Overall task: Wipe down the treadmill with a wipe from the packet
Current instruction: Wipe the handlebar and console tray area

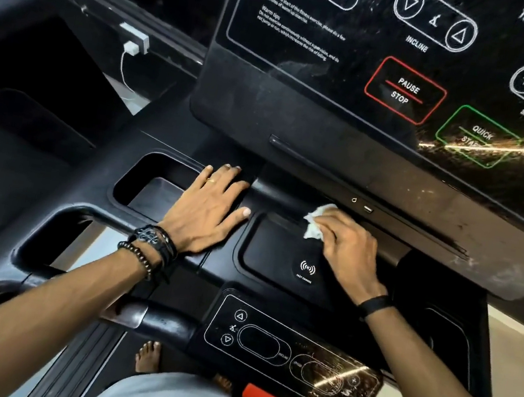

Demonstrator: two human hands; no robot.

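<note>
Head view: my right hand (352, 245) grips a crumpled white wipe (317, 220), pressing it on the treadmill (233, 109) console's wireless charging tray (279, 255), at its far edge. My left hand (209, 211) lies flat, fingers spread, beside the cup holder (146, 188).

Occlusions and crops, head view.
Wipe (315, 221): mostly covered by the right hand (353, 246); only a crumpled white edge shows, and the fingers beneath it are hidden. Console (357, 76): cut off at top and right edges; "TIME" display out of frame, "QUICK START" label partly washed out by glare. Lower panel (291, 355): right-side symbols lost in reflection. Small print under the charging pad (306, 269) symbol too small to read. Feet (148, 356) partly hidden by clothing and frame.
</note>
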